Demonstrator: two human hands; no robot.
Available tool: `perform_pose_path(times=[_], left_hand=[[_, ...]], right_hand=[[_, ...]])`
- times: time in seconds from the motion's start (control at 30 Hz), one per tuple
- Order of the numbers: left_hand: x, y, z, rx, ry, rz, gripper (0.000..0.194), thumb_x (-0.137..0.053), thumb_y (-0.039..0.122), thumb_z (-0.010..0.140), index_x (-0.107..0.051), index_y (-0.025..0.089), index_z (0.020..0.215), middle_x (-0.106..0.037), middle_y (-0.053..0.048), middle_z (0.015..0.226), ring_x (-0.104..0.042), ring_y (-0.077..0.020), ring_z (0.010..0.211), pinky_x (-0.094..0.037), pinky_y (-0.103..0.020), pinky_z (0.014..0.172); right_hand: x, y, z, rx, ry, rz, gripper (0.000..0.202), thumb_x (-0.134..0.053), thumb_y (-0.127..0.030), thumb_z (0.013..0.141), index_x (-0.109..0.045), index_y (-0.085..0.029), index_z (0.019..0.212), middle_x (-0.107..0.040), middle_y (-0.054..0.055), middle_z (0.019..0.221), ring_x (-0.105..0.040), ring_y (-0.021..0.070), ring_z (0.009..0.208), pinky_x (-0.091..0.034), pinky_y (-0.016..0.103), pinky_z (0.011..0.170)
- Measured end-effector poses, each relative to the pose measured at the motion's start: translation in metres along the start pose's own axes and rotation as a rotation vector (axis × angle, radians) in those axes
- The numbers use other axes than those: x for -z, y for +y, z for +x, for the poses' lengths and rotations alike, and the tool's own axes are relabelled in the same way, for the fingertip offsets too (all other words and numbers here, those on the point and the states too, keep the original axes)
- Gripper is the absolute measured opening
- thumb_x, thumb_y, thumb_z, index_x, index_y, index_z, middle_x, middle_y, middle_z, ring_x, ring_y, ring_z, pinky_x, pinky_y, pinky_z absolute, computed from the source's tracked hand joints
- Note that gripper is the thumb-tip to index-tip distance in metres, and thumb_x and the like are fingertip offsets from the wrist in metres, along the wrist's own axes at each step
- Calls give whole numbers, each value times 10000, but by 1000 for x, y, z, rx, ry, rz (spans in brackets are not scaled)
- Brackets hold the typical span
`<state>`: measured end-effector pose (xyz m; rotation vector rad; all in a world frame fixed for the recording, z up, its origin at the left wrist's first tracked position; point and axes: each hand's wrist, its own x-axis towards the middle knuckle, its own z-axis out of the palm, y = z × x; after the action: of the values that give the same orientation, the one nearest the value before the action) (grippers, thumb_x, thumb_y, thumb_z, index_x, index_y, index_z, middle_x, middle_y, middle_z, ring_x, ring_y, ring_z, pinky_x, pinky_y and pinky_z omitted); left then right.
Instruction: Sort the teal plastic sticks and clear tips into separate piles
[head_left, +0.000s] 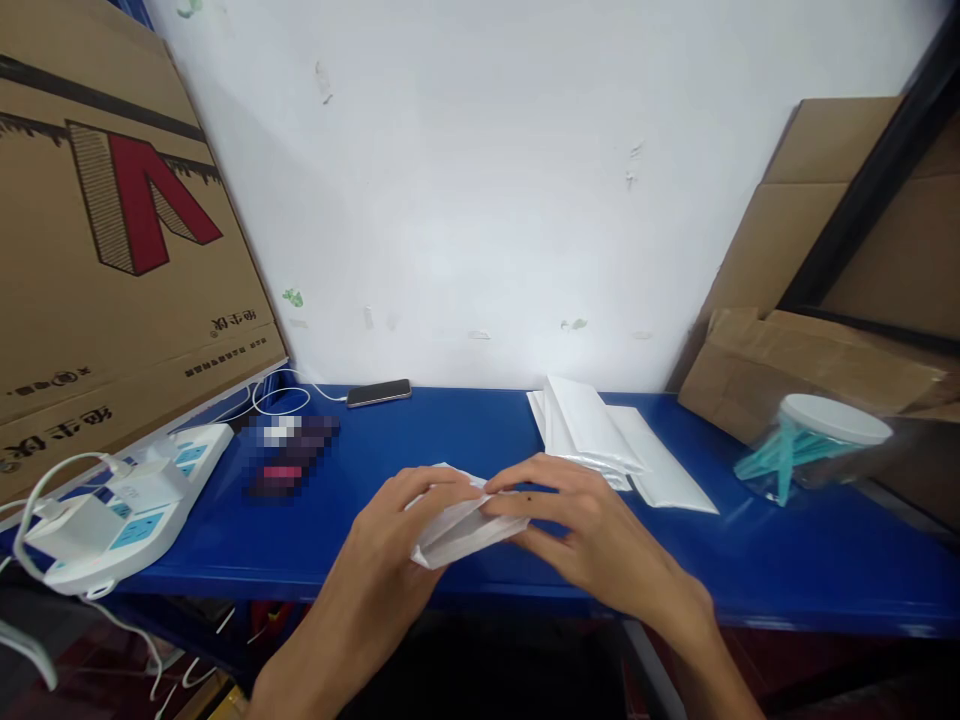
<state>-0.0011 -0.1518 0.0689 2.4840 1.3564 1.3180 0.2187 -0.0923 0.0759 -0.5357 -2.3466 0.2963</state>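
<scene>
A white paper bag (469, 532) is held up between my two hands, over the front part of the blue table. Its mouth gapes slightly toward me. My left hand (405, 520) grips its left side, the fingers curled over the upper edge. At the upper right, the fingers of my right hand (566, 510) pinch the rim. What may be inside the bag does not show. Just beyond my right hand lies a pile of flat white packets (592, 430), overlapping one another.
On the blue table (450, 425) a phone (379, 392) lies by the wall with a white cable. A power strip (150, 520) with chargers stands at left, under a large cardboard box (127, 250). At right are a clear jar of teal sticks (810, 455) and folded cardboard (750, 360).
</scene>
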Motion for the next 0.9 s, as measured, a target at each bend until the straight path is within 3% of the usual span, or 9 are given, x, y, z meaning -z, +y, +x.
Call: perform_pose_path(times=[0.1,0.2,0.37,0.47,0.6,0.77,0.9], left_hand=[[11,10,-4,-31,-59,121,301,-636,146,910,-642,284,1178,-671,-28,1146,-651,-176,1033,-538,-267,866],[21,24,-7,-20,-35,134,166,-628,234,933,-661,282,1088,-681,-11,1046,-665,-151,917,-546,-228,785],[31,36,-7,155,-39,78,135,-606,251,948,-678,322,1036,-699,52,949,-676,-104,820,-534,-159,717],[32,35,-6,276,-29,20,149,-651,340,922,-681,339,1068,-725,64,936,-679,-104,765,-522,-130,607],[32,29,-5,425,9,-11,279,-662,456,891,-679,335,1142,-753,31,1037,-707,-162,864,-487,-135,477],[27,17,-5,417,-73,58,193,-611,455,922,-703,318,1020,-744,45,902,-670,-147,734,-521,-206,656],[21,7,-7,447,-204,189,165,-541,398,960,-668,297,990,-706,39,881,-627,-154,697,-453,-258,636]], right_hand=[[2,-4,-2,17,8,-52,163,-616,-269,956,-718,-294,1081,-736,20,1119,-686,218,928,-547,390,810],[6,-11,-4,5,24,-5,134,-616,-282,957,-695,-295,1066,-757,15,1038,-700,216,877,-533,369,787],[4,-16,-2,-160,108,237,123,-696,-331,907,-662,-288,1017,-736,-24,922,-678,161,789,-509,293,741],[-1,-15,1,-226,163,392,83,-720,-307,887,-669,-270,942,-724,-31,896,-664,143,793,-500,261,717],[-5,-13,6,-255,151,463,69,-710,-233,888,-718,-257,823,-743,-31,873,-665,136,791,-493,250,733],[-8,-11,8,-360,68,438,31,-733,-274,870,-752,-287,849,-757,-53,861,-664,137,782,-473,249,723],[-9,-9,10,-420,-33,445,42,-743,-326,860,-756,-310,897,-761,-66,895,-666,143,840,-457,251,748]])
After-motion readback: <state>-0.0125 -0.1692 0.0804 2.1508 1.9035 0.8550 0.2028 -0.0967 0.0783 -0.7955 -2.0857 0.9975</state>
